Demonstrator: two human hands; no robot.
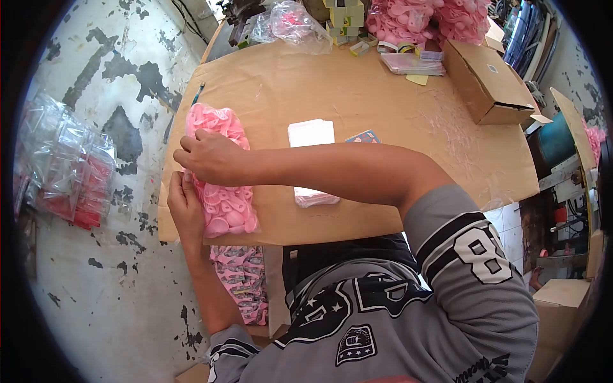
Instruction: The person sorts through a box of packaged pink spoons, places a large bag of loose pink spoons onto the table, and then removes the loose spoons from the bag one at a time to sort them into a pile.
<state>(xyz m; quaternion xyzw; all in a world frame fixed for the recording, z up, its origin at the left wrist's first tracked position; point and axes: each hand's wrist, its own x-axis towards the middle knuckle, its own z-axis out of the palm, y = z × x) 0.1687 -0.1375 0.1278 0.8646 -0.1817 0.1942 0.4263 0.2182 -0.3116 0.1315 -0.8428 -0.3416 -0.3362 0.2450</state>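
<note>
While the left hand (186,203) and right hand (216,159) are pinching its left edge, the bag (231,203) is lying beside and beneath them. Pink pieces (219,225), probably spoons, are showing through.

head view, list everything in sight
table: 1, brown, centre
filled bag: 1, clear and pink, table's left edge
white stack: 1, white, mid-table
card: 1, blue, beside white stack
pink pieces: many, pink, table's far side
small boxes: several, yellowish, far side
carton: 1, brown, table's far right
plastic bags: several, clear and red, left side
pink packs: several, pink and grey, below table
shirt: 1, grey and black, bottom
left hand: 1, bare, filled bag's left edge
right hand: 1, bare, over filled bag
</note>
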